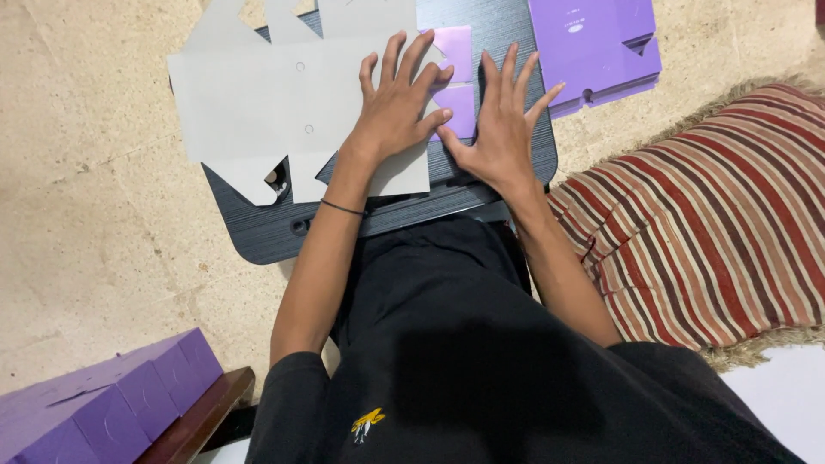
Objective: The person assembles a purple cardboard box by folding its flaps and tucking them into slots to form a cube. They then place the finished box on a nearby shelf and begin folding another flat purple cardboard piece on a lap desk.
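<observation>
Cardboard box blank (258,94), grey side up with purple flaps showing at its right edge, lies flat on the dark lap board (507,34) across the person's knees. It looks light, thin and stiff, creasing only along its scored lines; I'd take it by an outer edge or flap. Both hands are spread flat, fingers fanned: the left hand (397,103) presses the blank, the right hand (503,129) rests beside it on the board. One blank under the hands, one purple stack (593,43) beyond, one folded purple box (103,404) near the knee, one striped cushion (713,206).
</observation>
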